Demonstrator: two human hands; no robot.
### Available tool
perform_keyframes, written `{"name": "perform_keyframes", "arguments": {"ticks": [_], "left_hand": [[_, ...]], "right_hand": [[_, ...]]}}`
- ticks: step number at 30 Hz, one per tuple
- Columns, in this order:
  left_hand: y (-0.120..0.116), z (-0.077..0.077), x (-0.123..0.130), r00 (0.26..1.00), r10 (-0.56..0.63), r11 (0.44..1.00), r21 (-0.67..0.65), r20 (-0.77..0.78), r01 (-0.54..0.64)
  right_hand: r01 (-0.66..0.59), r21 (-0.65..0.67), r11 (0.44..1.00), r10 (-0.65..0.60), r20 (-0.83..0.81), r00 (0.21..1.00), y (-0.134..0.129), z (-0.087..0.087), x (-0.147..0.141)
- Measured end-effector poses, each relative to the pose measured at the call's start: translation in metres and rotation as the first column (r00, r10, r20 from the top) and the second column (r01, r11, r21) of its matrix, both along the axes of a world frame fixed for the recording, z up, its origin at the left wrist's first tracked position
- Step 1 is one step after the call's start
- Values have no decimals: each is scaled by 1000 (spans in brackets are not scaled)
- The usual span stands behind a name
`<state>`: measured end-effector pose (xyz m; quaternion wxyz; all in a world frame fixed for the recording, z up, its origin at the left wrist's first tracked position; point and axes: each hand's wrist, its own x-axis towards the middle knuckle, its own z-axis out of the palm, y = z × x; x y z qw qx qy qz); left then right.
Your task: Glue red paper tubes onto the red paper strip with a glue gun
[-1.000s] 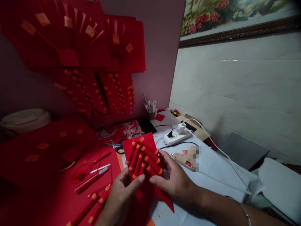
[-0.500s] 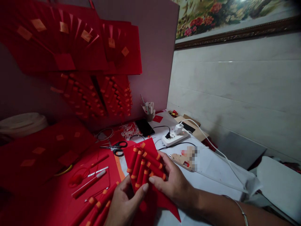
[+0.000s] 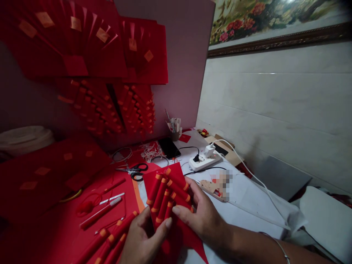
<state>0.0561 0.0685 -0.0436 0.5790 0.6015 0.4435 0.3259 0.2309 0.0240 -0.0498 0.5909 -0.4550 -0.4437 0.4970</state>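
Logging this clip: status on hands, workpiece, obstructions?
Left hand and right hand gripping red card. Orange-banded red tubes on it, slanting two ways. Right thumb partly covering lower tubes.

From here I see red rolls (image 3: pixel 160 195) with orange bands (image 3: pixel 167 192) and a red card (image 3: pixel 178 236). The power strip (image 3: pixel 203 165) is white, and one plug (image 3: pixel 195 158) is black.

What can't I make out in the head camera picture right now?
In the head view:
Left hand: most fingertips, hidden behind the red card.
Right hand: most fingertips, also behind that card.
Loose red rolls: some lower ends, cut off by the bottom edge.
Beige tool: its right part, masked by pixelation.
Painting: its upper part, cut off by the top edge.
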Motion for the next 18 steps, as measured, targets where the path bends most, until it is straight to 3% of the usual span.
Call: {"name": "perform_keyframes", "arguments": {"ticks": [11,18], "left_hand": [[0,-4,3,997,81,996,30,11,-82],[-4,-3,-1,999,25,1000,17,23,-25]], "right_hand": [[7,-23,1000,-6,54,999,-2,4,3],[6,-66,998,-1,77,997,-3,0,2]]}}
